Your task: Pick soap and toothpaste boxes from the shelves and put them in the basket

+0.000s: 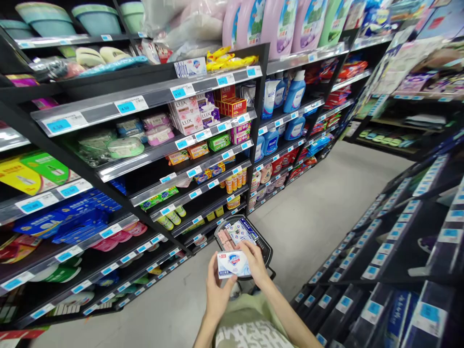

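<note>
here's the left hand (214, 285), thumb and fingers closed on one end of a white rectangular box with a blue-red shield (229, 266); right hand (255, 263) clasps the other end, before a loaded black plastic basket (267, 252)

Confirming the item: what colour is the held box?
The box is mainly white with some blue; head view.

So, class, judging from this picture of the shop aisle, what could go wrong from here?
The white box might slip if the left hand or right hand loosens.
The black basket already holds several packs, so adding more could crowd it.
The yellow packets lie near the upper shelf's front edge, so a bump might knock some down.
</note>
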`<action>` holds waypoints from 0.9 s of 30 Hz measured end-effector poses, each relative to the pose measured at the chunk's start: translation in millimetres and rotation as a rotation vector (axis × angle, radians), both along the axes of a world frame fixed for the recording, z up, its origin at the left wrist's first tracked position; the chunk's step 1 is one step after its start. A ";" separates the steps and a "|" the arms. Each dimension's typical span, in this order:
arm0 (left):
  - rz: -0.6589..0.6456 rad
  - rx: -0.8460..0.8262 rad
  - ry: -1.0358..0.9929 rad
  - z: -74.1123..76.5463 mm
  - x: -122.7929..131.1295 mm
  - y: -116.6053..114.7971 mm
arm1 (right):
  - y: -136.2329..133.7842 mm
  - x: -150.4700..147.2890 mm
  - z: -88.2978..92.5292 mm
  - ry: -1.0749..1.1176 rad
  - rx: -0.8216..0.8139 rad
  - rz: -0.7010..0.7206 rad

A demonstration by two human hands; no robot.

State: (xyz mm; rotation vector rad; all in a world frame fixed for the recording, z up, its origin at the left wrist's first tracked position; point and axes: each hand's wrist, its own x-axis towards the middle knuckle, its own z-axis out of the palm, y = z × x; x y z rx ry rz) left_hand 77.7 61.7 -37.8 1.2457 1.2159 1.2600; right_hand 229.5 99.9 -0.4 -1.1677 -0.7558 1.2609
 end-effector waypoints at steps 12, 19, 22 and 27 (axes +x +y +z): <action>0.003 0.003 0.045 5.9 -1.8 -0.9 | -2.2 -2.0 -3.4 -0.031 -0.012 0.014; 0.003 0.036 0.099 0.6 -3.0 -2.1 | -1.7 -2.9 -4.9 -0.016 -0.040 0.005; 0.026 0.108 0.177 4.1 -3.6 -1.6 | -0.7 -3.3 -7.5 -0.035 -0.039 -0.012; 0.099 0.244 0.313 11.5 -3.9 -0.1 | -1.0 -5.8 -9.9 -0.063 -0.021 -0.004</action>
